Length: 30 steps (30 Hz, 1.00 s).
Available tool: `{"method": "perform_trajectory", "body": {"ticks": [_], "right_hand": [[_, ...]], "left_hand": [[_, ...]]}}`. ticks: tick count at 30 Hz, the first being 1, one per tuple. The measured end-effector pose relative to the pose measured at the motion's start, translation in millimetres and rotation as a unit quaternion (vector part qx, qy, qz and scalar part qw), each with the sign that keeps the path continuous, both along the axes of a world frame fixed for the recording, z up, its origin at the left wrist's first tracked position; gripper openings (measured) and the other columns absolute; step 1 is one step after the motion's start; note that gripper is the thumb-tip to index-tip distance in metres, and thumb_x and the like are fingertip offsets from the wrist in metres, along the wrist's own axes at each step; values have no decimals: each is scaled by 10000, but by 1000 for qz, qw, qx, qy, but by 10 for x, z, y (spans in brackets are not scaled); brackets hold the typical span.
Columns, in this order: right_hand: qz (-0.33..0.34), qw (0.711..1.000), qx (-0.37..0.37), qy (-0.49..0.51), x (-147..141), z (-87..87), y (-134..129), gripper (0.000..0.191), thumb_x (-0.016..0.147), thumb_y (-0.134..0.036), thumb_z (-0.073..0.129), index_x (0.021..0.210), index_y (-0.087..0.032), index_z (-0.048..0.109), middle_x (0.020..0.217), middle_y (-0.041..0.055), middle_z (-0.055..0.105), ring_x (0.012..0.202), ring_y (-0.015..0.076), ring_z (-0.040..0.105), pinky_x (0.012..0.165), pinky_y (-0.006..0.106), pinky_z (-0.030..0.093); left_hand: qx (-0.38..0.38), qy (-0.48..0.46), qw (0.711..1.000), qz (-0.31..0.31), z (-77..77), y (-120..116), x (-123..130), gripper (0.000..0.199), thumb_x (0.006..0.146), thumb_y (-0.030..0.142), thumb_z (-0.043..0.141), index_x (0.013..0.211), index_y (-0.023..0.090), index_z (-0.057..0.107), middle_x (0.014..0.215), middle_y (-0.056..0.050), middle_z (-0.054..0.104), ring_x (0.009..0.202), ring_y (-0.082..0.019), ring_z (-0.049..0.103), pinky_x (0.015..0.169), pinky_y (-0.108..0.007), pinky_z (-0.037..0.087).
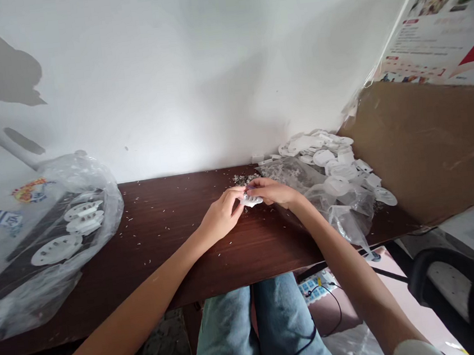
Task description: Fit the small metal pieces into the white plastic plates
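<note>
A small white plastic piece (251, 200) is held between my two hands above the dark brown table (149, 232). My left hand (222, 213) pinches its left edge between thumb and fingers. From the right, my right hand (273, 190) has its fingers closed at the upper side of the same piece; anything smaller between those fingertips is too tiny to make out. Just behind the hands lies a heap of small metallic bits (243, 179).
White plastic parts (334, 159) are piled at the back right beside a clear bag (347, 222) and a brown cardboard box (428, 146). At left, an open clear bag (114, 199) holds several white discs (57, 250). A power strip (316, 285) sits below the table.
</note>
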State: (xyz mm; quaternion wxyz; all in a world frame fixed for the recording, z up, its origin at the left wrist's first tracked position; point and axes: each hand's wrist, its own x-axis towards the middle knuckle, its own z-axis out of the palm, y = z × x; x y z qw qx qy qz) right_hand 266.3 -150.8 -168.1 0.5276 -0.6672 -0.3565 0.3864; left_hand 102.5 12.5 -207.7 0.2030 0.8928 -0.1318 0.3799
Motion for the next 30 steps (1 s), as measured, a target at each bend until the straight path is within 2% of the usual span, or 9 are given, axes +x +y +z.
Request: {"method": "perform_trajectory", "body": {"ticks": [5,10,13,16,21,27,30], "right_hand": [[-2,997,29,68,-44,35,-18,268,822,-376,773,979,-188,663,612,-77,454,460,55,268,445,234,130],[28,991,66,111,-129,54,14,341,737,-323,822,1005,-191,658,632,-88,469,469,44,246,463,234,137],[26,990,70,120,-177,38,47,348,735,-332,817,1002,-186,648,606,-96,451,473,47,243,467,234,142],[21,990,74,119,-202,26,65,344,730,-327,806,997,-185,642,596,-98,445,478,49,246,471,234,141],[11,990,77,119,-201,23,61,340,722,-308,799,999,-201,634,626,-92,466,484,52,255,474,236,153],[11,984,126,125,-217,18,49,366,751,-312,827,1027,-209,610,795,-54,524,538,46,309,486,221,200],[15,982,134,134,-227,13,49,346,784,-306,817,1033,-214,594,792,-56,503,544,47,303,491,214,206]], "left_hand": [[-7,-22,999,23,3,2,-4,273,973,97,621,1196,232,542,1185,-87,729,1112,-223,752,930,-365,624],[-2,-22,998,65,6,-5,-4,445,869,118,747,1246,223,534,1133,-91,713,1040,-253,738,874,-378,611],[-1,-18,996,89,20,0,-9,384,873,137,757,1188,224,556,1094,-74,717,1001,-243,729,846,-359,600],[24,-12,996,82,29,6,-14,291,882,106,716,1112,226,586,1065,-60,718,968,-227,719,816,-338,588],[47,-3,995,85,21,8,-15,203,911,147,712,1079,232,636,1058,-65,735,962,-232,722,847,-359,591],[61,-25,997,37,62,82,-14,252,938,60,631,1113,237,677,1126,-65,765,1038,-233,734,947,-400,611],[64,-41,997,23,87,103,-17,251,945,49,615,1105,233,676,1121,-66,771,1030,-235,733,949,-413,615]]}}
